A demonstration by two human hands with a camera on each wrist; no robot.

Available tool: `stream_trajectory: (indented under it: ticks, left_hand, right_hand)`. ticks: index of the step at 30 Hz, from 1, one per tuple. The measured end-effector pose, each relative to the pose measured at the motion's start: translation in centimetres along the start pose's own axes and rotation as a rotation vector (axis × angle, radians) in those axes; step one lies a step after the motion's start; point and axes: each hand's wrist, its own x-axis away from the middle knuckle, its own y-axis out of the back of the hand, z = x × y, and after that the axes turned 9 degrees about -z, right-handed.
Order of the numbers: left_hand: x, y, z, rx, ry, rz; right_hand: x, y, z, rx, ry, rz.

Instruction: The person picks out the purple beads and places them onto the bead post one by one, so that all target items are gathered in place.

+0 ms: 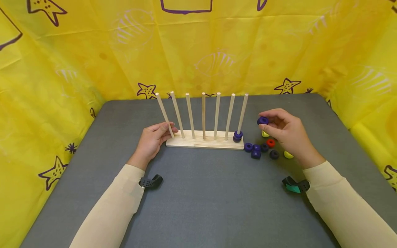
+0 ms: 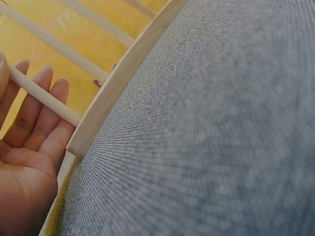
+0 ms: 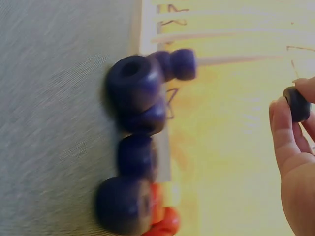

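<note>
My left hand (image 1: 151, 140) holds the leftmost peg (image 1: 163, 112) of a wooden peg stand (image 1: 204, 144) near its foot, thumb in front and fingers behind. In the left wrist view, the fingers (image 2: 42, 123) show behind that peg, beside the base's end. My right hand (image 1: 289, 132) pinches a dark blue bead (image 1: 262, 120) between thumb and fingertips, raised to the right of the stand. Two blue beads (image 1: 237, 136) sit stacked at the bottom of the rightmost peg (image 1: 243, 112). The other pegs carry no beads.
Several loose blue beads (image 1: 255, 154) lie by the base's right end. A red bead (image 1: 271, 143) and yellow beads (image 1: 288, 155) are near them, partly under the right hand. A yellow patterned cloth (image 1: 198, 51) hangs around the grey table (image 1: 201, 199).
</note>
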Motion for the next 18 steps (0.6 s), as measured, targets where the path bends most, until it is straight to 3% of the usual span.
stream_trajectory:
  ticks: [13, 18]
  left_hand:
    - [0.1, -0.1, -0.4, -0.004, 0.007, 0.001]
    - [0.1, -0.1, -0.3, -0.007, 0.008, 0.001]
  right_hand:
    - [-0.3, -1.0, 4.4, -0.044, 0.109, -0.037]
    - [-1.4, -1.5, 6.0, -0.137, 0.152, -0.052]
